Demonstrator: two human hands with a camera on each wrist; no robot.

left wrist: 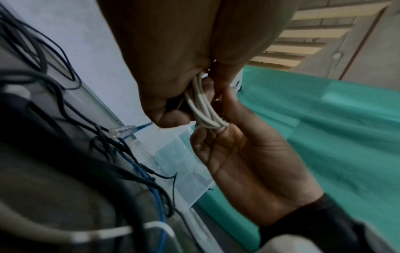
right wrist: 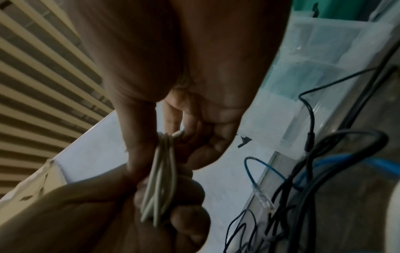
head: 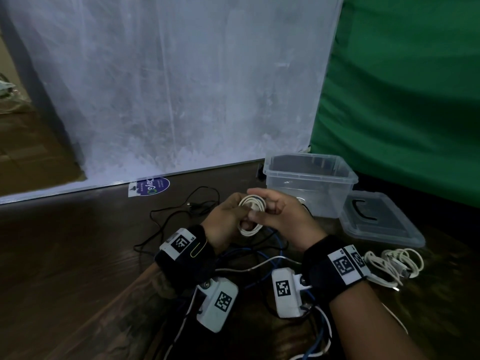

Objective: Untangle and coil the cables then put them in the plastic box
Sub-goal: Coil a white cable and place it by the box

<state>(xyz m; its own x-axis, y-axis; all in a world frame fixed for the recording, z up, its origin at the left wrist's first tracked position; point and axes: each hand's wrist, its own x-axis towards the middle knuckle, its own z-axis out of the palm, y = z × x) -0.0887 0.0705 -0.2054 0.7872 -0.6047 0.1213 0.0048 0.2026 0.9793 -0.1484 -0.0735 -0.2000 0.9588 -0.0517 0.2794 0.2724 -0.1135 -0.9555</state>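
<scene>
Both hands' grip point(head: 241, 214) on white coil point(head: 252, 203)

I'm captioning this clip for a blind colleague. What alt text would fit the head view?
Two hands, the left hand and the right hand, hold a small coil of white cable above a dark table. Loose black and blue cables lie tangled under the wrists. An open clear plastic box stands just beyond, its lid beside it.
</scene>
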